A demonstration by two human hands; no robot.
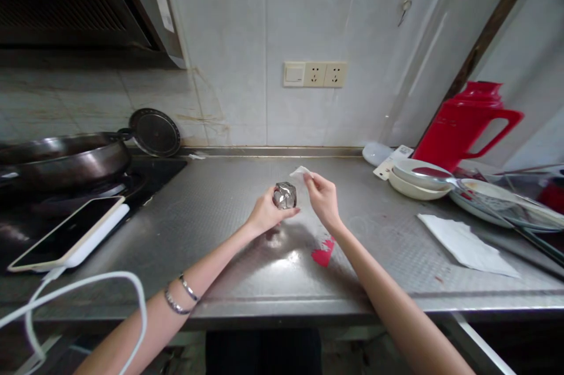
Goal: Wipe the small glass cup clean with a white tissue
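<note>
My left hand (268,212) is wrapped round a small, shiny, silvery round object (285,195) held above the steel counter. Its exact kind is unclear. To the right of it, my right hand (322,197) pinches a thin white piece of tissue or paper (300,171) between thumb and fingers, apart from the round object. A torn red scrap (323,253) lies on the counter below, beside my right forearm.
On the left, a large pan (70,157) sits on the stove, with a phone (68,234) and white cable (127,275) nearer. At right are a red thermos (462,122), stacked bowls (416,181), a plate (484,204) and a folded white tissue (467,245).
</note>
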